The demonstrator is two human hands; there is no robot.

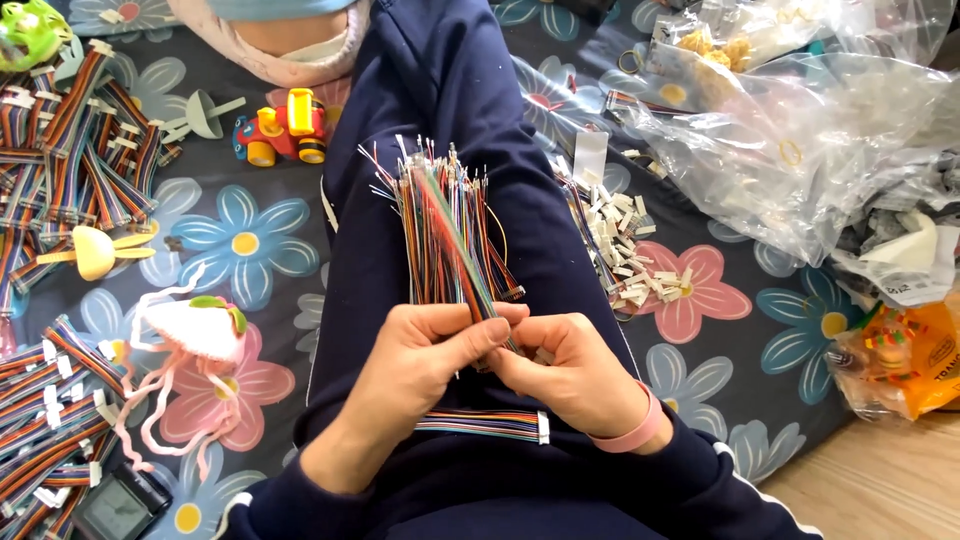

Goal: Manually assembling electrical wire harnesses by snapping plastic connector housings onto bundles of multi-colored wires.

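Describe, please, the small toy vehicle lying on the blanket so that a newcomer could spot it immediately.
Start at the flower-print blanket and look to its upper part, just left of the dark blue trouser leg. There lies the toy vehicle, on its side. Unlike the striped ribbon-cable bundles nearby, it is chunky plastic in red and yellow with yellow wheels.

The lower ends of the loose coloured wires (pixel 447 230) vanish inside the left hand (pixel 415 355) and behind the right hand (pixel 570 370), so what the fingertips pinch there cannot be told. Beside the wires, the pile of small white connectors (pixel 630 250) is too fine to tell piece from piece. Far left of the wires, the stacked ribbon cable bundles (pixel 70 150) run off the picture's edge. Right of the wires, the clear plastic bags (pixel 800 140) blur their contents, and the orange packet (pixel 915 360) is cut by the right edge.
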